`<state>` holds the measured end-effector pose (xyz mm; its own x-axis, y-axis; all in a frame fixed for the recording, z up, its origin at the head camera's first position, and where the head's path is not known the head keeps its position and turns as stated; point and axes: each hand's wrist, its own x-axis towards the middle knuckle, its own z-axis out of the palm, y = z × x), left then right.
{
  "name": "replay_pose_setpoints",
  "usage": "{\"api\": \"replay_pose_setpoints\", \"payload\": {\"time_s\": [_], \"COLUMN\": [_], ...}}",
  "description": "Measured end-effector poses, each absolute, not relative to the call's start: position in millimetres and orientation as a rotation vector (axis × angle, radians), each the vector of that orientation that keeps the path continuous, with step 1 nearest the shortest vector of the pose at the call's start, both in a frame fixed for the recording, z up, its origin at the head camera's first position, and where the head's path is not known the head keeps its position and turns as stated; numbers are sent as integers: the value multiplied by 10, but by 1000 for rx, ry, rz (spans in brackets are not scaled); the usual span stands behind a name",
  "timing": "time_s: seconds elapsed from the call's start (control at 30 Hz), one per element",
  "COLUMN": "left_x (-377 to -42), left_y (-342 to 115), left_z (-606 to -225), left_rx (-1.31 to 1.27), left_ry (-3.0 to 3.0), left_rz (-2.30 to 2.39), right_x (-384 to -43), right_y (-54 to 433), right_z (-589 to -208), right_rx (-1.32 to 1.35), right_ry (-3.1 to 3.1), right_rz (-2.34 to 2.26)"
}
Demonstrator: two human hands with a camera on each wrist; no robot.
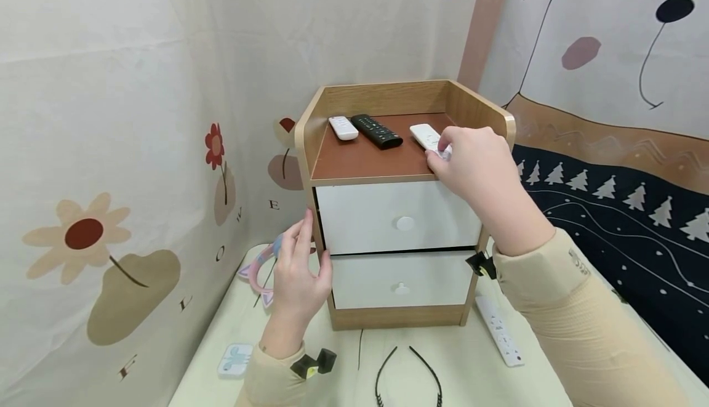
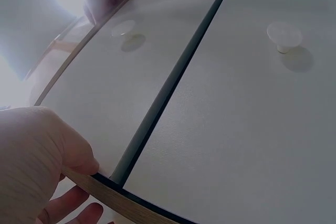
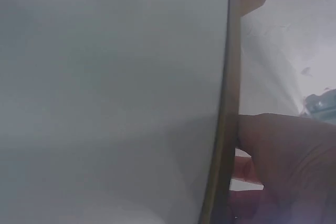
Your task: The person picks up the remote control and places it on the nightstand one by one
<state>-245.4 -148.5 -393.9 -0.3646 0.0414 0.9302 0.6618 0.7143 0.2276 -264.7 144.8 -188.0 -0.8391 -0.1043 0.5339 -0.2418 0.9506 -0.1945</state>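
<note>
A wooden cabinet (image 1: 397, 318) with two white drawers (image 1: 360, 216) stands in the head view. On its brown top shelf (image 1: 354, 164), my right hand (image 1: 476, 157) pinches a white remote control (image 1: 425, 134) by its near end. A black remote control (image 1: 378, 131) and another white remote control (image 1: 343, 128) lie to the left. My left hand (image 1: 299, 271) rests against the cabinet's left side. The left wrist view shows its thumb (image 2: 79, 156) at the front edge and other fingers along the side. In the right wrist view, my right hand (image 3: 289, 161) is past the wooden edge; the remote is hidden.
A pink headband with pointed ears (image 1: 256, 274) and a white case with blue earphones (image 1: 235, 359) lie on the left of the table (image 1: 343, 388). A black hairband (image 1: 379, 379) lies in front. A white power strip (image 1: 498, 331) is at the right. Printed curtains surround the table.
</note>
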Motion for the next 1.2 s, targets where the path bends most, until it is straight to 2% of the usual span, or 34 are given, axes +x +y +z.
{"api": "replay_pose_setpoints", "payload": {"time_s": [0.73, 1.2], "left_x": [-2416, -2441], "left_y": [-1478, -1484], "left_z": [-3913, -3919], "left_rx": [-548, -548], "left_ry": [-1835, -1822], "left_rz": [-708, -686], "right_x": [-3092, -3179], "right_y": [1415, 1429], "right_z": [-1726, -1708], "right_rx": [347, 388], "right_ry": [-2775, -2898], "right_rz": [391, 266]}}
